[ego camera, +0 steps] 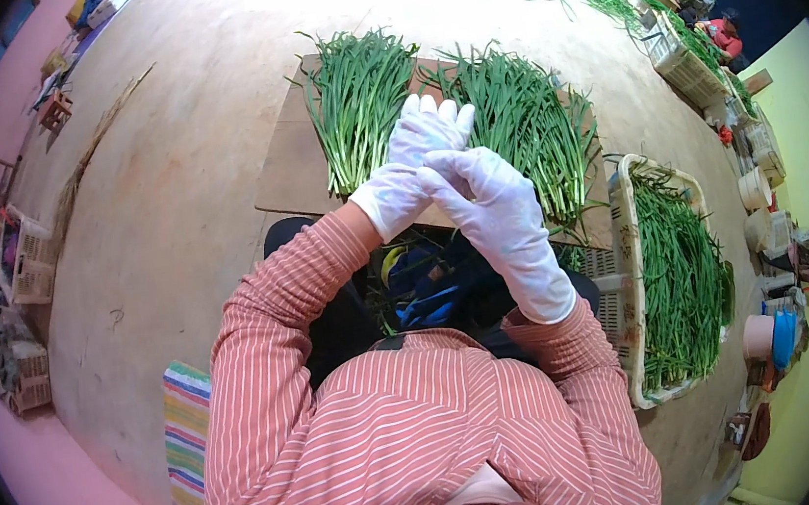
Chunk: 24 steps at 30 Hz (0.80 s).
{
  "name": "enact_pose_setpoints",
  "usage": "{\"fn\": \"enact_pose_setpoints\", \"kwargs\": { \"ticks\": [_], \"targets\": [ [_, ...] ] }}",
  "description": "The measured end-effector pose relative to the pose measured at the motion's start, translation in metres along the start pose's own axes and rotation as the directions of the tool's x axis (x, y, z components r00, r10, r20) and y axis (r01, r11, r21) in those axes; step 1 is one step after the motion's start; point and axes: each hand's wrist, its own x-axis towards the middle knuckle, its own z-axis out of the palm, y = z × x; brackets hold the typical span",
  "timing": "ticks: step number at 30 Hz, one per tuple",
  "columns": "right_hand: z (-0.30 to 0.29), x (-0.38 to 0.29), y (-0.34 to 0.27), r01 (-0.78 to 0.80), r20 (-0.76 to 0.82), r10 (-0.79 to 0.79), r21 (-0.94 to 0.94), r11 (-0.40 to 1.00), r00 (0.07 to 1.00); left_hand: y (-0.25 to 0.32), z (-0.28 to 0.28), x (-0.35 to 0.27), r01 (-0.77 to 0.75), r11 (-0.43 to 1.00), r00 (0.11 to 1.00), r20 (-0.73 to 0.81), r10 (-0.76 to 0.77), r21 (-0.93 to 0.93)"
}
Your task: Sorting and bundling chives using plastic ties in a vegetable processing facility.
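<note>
Both my hands wear white gloves and meet above the near part of a brown board. My left hand has its fingers extended, pointing away from me, with nothing in it. My right hand has its thumb and fingertips pinched at the left glove near the wrist. Behind my left hand lies a bundle of long green leafy stalks, white ends towards me. A wider pile of the same stalks lies to the right on the board. The right palm is hidden.
A plastic crate full of green stalks stands at my right. Farther right are more crates with stalks, several people, a pink bucket and a blue container. Crates line the pink wall at left. A striped woven sheet is near my left elbow.
</note>
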Motion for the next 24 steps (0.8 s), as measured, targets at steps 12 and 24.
{"fn": "enact_pose_setpoints", "kwargs": {
  "ticks": [12, 24],
  "targets": [
    [0.024, 0.001, 0.004, -0.061, 0.168, 0.091, -0.175, 0.983, 0.982, 0.022, 0.051, -0.018, -0.072, 0.995, 0.925, -0.369, 0.093, 0.069],
    [0.012, -0.008, 0.002, -0.010, -0.156, 0.048, 0.235, 0.972, 0.987, -0.012, 0.011, 0.017, 0.113, 0.989, 0.940, -0.312, -0.138, -0.097]
  ]
}}
